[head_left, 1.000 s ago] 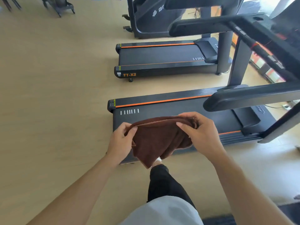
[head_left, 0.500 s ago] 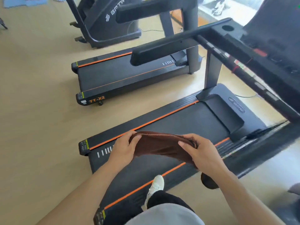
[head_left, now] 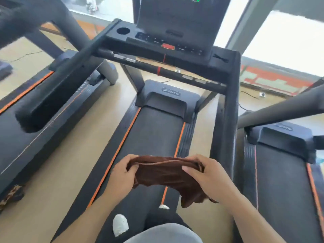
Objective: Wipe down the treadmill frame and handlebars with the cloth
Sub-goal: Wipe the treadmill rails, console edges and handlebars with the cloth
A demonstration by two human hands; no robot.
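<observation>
A brown cloth [head_left: 164, 174] hangs folded between both hands above the treadmill belt [head_left: 154, 137]. My left hand [head_left: 122, 174] pinches its left end and my right hand [head_left: 206, 176] grips its right end. Ahead stands the black treadmill's console [head_left: 168, 44] with a red button, and below it runs a cross handlebar [head_left: 175, 71]. The left side handlebar [head_left: 57, 88] slopes toward me. The right side handlebar [head_left: 226, 123] runs down just beyond my right hand. My white shoe [head_left: 120, 224] rests on the belt.
Another treadmill [head_left: 26, 128] lies to the left and a third treadmill [head_left: 284, 163] to the right, whose handlebar [head_left: 280, 107] juts in from the right edge. Wooden floor [head_left: 57, 172] shows between the machines. Bright windows [head_left: 287, 37] are behind the console.
The view has swung from the treadmill's side to facing its console straight on, standing on the belt. Both hands keep the same hold on the brown cloth.
</observation>
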